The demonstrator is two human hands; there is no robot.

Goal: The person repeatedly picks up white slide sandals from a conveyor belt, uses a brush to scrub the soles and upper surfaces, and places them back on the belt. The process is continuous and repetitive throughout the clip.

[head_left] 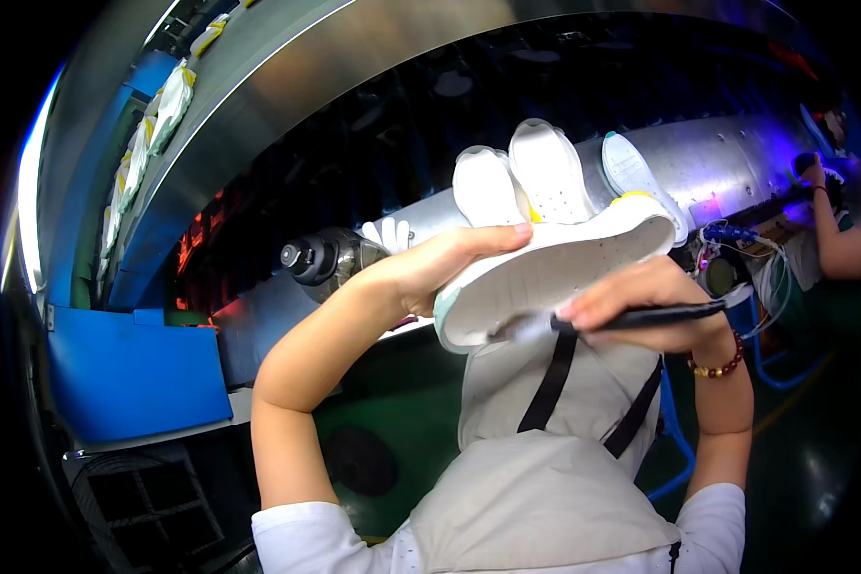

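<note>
Head view: left hand [440,268] grips white shoe [545,273]; right hand [641,311] beneath.

Your left hand [429,268]: palm and most fingers hidden behind white rubber shoe sole [545,273], only thumb edge shows. Your right hand [636,311] covers middle of thin black pen-like tool [641,317]; its tip blurred against sole, type unclear. Two more white soles [521,177] partly hidden behind held one. Co-worker's arm [832,244] at right cut by dark rim, hand blurred. Yellow-white items on upper-left rail [148,134] too warped to identify.
</note>
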